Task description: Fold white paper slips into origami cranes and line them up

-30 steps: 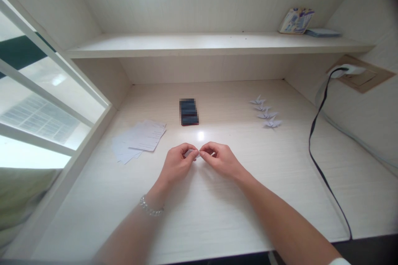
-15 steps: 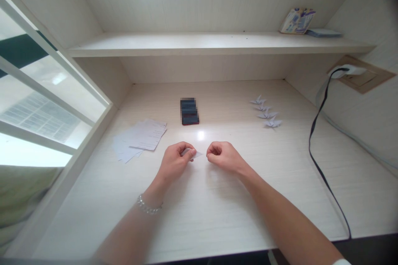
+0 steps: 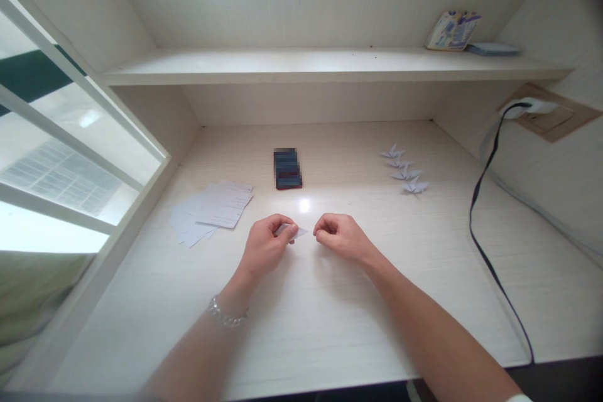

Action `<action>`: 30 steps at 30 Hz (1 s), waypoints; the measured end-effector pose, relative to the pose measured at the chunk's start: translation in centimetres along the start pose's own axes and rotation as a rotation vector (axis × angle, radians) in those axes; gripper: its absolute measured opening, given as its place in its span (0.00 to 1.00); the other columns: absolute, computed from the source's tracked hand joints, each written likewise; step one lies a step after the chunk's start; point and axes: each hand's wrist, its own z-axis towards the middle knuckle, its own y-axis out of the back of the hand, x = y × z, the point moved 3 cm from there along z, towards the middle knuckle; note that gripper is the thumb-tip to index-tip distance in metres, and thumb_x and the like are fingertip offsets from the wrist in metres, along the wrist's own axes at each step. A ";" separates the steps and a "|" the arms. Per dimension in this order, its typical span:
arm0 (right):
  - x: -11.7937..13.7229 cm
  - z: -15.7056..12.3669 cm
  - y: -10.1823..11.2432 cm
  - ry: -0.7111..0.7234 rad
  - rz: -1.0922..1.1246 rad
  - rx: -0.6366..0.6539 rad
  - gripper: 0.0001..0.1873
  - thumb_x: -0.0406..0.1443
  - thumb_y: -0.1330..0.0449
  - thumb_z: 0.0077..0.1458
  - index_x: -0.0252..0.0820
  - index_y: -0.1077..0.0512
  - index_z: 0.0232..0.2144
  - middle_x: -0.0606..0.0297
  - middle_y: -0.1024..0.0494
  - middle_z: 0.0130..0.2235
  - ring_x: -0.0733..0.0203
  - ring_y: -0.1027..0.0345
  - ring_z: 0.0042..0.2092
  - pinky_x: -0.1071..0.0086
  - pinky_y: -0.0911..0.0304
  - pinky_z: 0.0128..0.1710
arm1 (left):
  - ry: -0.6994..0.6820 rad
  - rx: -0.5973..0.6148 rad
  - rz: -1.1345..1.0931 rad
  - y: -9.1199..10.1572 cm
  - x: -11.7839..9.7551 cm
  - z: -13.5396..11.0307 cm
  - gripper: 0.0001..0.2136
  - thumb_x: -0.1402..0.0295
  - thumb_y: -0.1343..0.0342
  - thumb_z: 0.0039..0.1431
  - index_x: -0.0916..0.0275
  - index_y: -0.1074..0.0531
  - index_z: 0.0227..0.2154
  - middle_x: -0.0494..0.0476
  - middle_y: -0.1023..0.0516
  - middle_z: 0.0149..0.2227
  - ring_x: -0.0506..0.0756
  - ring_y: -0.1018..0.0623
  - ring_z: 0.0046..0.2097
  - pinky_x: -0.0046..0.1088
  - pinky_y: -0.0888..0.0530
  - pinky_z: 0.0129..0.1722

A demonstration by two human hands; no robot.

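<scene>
My left hand [image 3: 268, 242] pinches a small folded piece of white paper [image 3: 299, 233] between thumb and fingers. A pointed tip of the paper sticks out to the right, while its other end is hidden in the hand. Just right of that tip, a small gap apart, is my right hand [image 3: 342, 235], its fingers curled in and the thumb against them; nothing shows in it. Several folded white paper cranes [image 3: 405, 174] stand in a row at the back right. To the left lie loose white paper sheets [image 3: 223, 204], overlapping in a fanned pile.
A dark phone-like slab [image 3: 287, 169], its face pixelated, lies beyond my hands. At the right, a black cable [image 3: 475, 226] runs from a wall socket [image 3: 551, 112] down to the desk's front edge. A shelf [image 3: 282, 66] over the back holds a printed packet [image 3: 453, 31].
</scene>
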 end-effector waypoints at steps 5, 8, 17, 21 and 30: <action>-0.3 0.2 -0.3 -0.021 0.218 0.003 0.08 0.37 0.45 0.48 0.39 0.29 0.29 0.64 0.27 0.28 0.64 0.35 0.29 0.71 0.41 0.28 | 0.008 -0.036 -0.071 0.1 0.0 0.1 0.10 0.61 0.44 0.49 0.65 0.27 0.28 0.55 0.24 0.25 0.52 0.25 0.27 0.26 0.31 0.28; 0.0 0.1 -1.0 -0.009 0.262 -0.004 0.08 0.39 0.44 0.49 0.40 0.30 0.27 0.65 0.27 0.28 0.64 0.35 0.30 0.71 0.41 0.29 | 0.009 -0.010 -0.106 -0.4 -0.1 0.1 0.11 0.61 0.44 0.50 0.65 0.27 0.29 0.56 0.24 0.26 0.53 0.25 0.29 0.26 0.30 0.29; 0.1 -0.1 -0.9 0.012 0.055 0.051 0.07 0.36 0.47 0.49 0.40 0.31 0.25 0.68 0.31 0.24 0.66 0.41 0.26 0.73 0.47 0.25 | -0.041 0.163 0.087 -1.1 -0.5 -0.2 0.09 0.63 0.47 0.52 0.62 0.26 0.26 0.53 0.23 0.26 0.51 0.27 0.29 0.24 0.33 0.27; 0.2 -0.2 -0.8 -0.008 0.049 0.114 0.06 0.35 0.47 0.47 0.39 0.31 0.24 0.69 0.32 0.23 0.68 0.43 0.25 0.74 0.50 0.23 | -0.004 0.210 0.102 -0.9 -0.6 -0.3 0.07 0.68 0.47 0.49 0.62 0.26 0.24 0.52 0.24 0.24 0.50 0.28 0.26 0.23 0.35 0.25; -1.0 0.6 2.4 0.001 0.265 -0.034 0.04 0.33 0.47 0.45 0.39 0.33 0.22 0.71 0.36 0.20 0.68 0.45 0.23 0.73 0.49 0.24 | 0.071 0.239 0.047 0.3 0.3 0.1 0.07 0.69 0.49 0.49 0.64 0.27 0.27 0.54 0.24 0.25 0.51 0.27 0.28 0.25 0.32 0.29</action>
